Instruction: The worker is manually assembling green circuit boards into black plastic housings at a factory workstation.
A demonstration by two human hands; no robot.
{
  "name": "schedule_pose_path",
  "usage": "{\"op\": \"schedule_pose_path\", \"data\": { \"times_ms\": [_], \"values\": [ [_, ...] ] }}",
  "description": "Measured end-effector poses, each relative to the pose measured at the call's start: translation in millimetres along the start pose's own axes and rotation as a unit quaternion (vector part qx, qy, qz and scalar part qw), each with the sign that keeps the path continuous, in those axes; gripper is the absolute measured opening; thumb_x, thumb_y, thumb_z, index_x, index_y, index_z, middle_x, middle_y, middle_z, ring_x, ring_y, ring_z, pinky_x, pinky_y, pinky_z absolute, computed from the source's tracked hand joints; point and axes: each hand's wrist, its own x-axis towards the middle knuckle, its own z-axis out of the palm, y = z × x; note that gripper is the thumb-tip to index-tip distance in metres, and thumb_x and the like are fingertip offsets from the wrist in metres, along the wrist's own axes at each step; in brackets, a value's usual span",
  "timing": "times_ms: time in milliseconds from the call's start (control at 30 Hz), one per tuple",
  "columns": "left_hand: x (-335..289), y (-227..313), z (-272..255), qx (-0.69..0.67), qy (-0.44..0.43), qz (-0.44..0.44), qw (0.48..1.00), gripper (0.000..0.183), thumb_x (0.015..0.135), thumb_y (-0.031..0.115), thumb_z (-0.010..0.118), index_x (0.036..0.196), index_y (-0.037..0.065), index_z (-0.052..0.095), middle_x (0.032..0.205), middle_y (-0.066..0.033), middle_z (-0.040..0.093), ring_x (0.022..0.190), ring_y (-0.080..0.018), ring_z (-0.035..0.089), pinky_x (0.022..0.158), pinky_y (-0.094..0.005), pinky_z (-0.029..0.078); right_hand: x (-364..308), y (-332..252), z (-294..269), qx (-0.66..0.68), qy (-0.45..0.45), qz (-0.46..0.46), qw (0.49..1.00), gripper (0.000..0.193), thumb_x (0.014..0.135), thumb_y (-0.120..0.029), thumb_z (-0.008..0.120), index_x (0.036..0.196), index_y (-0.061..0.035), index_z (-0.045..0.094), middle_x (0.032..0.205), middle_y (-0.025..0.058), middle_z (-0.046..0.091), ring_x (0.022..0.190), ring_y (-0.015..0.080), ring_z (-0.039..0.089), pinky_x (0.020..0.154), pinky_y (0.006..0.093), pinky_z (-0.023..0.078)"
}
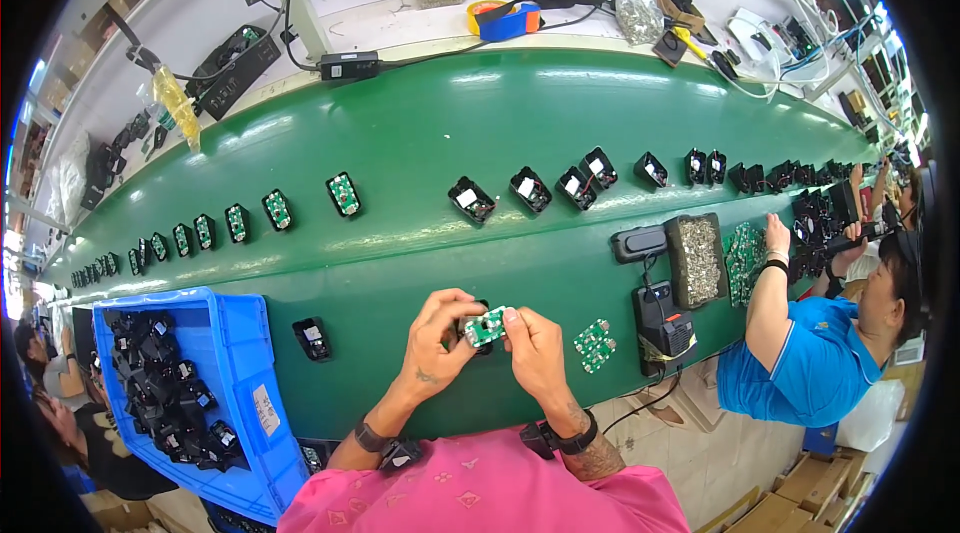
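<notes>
Between my two hands is a small green circuit board. The fingers of my left hand pinch its left end, and my right hand grips its right end with the thumb on top. Beneath the board a black plastic housing shows in part; my fingers hide most of it. To the left, an open black housing with a white part inside lies on the green bench. Several loose green circuit boards lie just right of my right hand.
A blue crate full of black housings stands at the left. Housings fitted with boards and open black housings line the green bench. Right are a tray of small metal parts, a black device and a co-worker.
</notes>
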Motion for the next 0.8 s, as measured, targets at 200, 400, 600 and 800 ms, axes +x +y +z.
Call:
{"op": "schedule_pose_path", "data": {
  "times_ms": [200,400,600,800],
  "values": [
    [0.3,-6.2,-2.4,-0.361,-0.073,-0.184,0.912,0.071,0.074,0.006,0.084,0.136,0.000,0.051,0.119,-0.0082,0.062,0.091,-0.0117,0.062,0.063,-0.0213,0.051,0.7,2.6,8.5,-0.073,0.040,-0.043,0.996,0.034,0.100,-0.017,0.055,0.072,0.0018,0.052,0.057,0.0150,0.047,0.048,0.0237,0.046,0.049,0.0385,0.037],
    [-0.9,8.4,1.7,-0.426,-0.040,-0.251,0.868,0.069,0.082,0.008,0.078,0.142,0.005,0.044,0.113,-0.0058,0.062,0.091,-0.0127,0.063,0.061,-0.0226,0.050,2.3,-1.1,12.0,-0.092,0.055,-0.074,0.991,0.030,0.099,-0.014,0.055,0.073,0.0020,0.053,0.063,0.0166,0.053,0.052,0.0284,0.050,0.051,0.0395,0.040],
    [-4.3,3.6,4.4,-0.465,-0.082,-0.246,0.847,0.076,0.085,0.007,0.073,0.148,0.014,0.032,0.114,-0.0026,0.053,0.091,-0.0150,0.060,0.068,-0.0263,0.046,5.5,2.3,12.5,-0.101,0.074,-0.095,0.988,0.026,0.098,-0.013,0.057,0.076,0.0022,0.057,0.066,0.0168,0.056,0.055,0.0304,0.054,0.053,0.0403,0.042],
    [-0.8,7.3,-4.4,-0.401,-0.074,-0.251,0.878,0.068,0.088,0.003,0.063,0.147,0.017,0.032,0.106,-0.0013,0.051,0.082,-0.0097,0.054,0.063,-0.0244,0.044,7.8,2.2,9.2,-0.149,0.030,-0.150,0.977,0.023,0.096,-0.011,0.059,0.076,0.0018,0.058,0.066,0.0165,0.056,0.056,0.0321,0.055,0.053,0.0418,0.043]
  ]
}}
